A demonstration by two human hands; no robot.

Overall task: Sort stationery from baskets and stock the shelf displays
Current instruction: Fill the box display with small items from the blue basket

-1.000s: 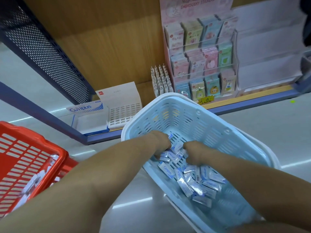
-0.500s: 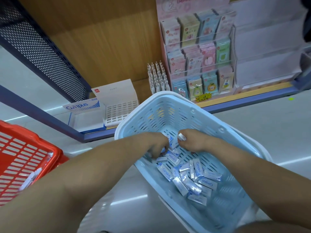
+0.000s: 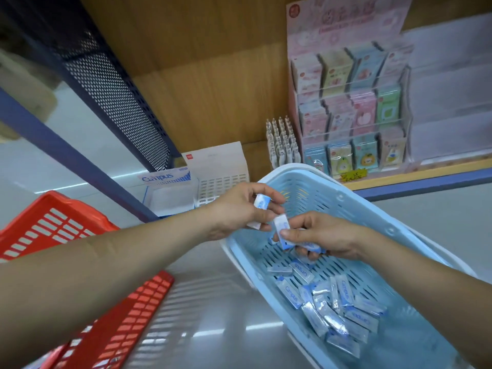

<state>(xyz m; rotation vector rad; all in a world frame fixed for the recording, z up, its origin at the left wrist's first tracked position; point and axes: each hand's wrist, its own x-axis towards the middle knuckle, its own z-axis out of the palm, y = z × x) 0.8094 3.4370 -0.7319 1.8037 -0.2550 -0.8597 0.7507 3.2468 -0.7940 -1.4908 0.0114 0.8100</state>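
- Packs (image 3: 323, 302) of small erasers lie loose in the near end of the blue basket (image 3: 306, 173). Do they all go up on the shelf (image 3: 415, 173)?
- I think so. Look just past them. The right hand (image 3: 327, 235) has its grip curled round a few packs. One more sticks up, pinched between thumb and finger. The left hand (image 3: 237, 211) is right beside it, and its grip pinches two packs too.
- What could go wrong?
- Both hands are full, and the packs look small and shiny. If one hand takes more from the other, a pack may slip. Over the basket it just falls back in. Past the rim it may hit the floor, or land in the red basket (image 3: 53, 225) and get mixed up.
- Where do they go?
- My guess is the Campus box (image 3: 170, 193), further back on the shelf. It looks small, so a rushed drop could miss it.
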